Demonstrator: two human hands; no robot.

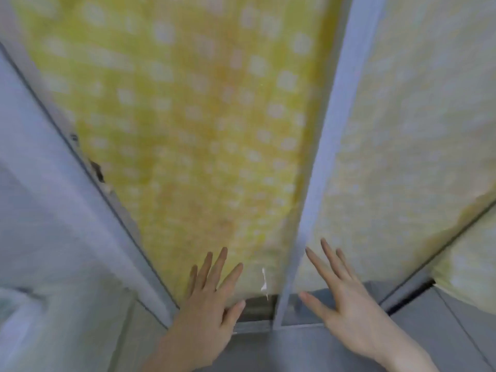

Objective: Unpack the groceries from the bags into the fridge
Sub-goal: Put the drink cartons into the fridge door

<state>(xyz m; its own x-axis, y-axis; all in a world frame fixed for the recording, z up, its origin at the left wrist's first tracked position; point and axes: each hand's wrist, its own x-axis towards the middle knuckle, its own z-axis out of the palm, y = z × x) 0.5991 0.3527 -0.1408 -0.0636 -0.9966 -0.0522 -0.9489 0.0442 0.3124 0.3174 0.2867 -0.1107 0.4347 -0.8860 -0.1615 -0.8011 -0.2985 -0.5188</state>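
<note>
Your left fingers (214, 267) are straight and spread, lying flat against the yellow dotted cover (188, 116), and the left hand (212, 299) holds nothing. Whether they press the cloth or only brush it is hard to tell through the blur. Your right fingers (326, 260) are also straight and fanned wide, over the paler dotted panel (416, 116) just right of the grey strip (330, 130), and the right hand (346, 304) grips nothing. The right thumb reaches toward the strip's lower end. I cannot tell if that hand touches the panel or hangs just off it.

Both forearms are cut off by the bottom edge. The whole view is smeared by motion, so the dots on the cloth run into streaks. If the covered panels are the fridge doors, the picture does not make that plain. No bags or groceries show. A dark gap (257, 307) sits under the cover's lower hem between your hands, and what lies in it is unclear. Grey surfaces flank the panels on the left and at lower right
</note>
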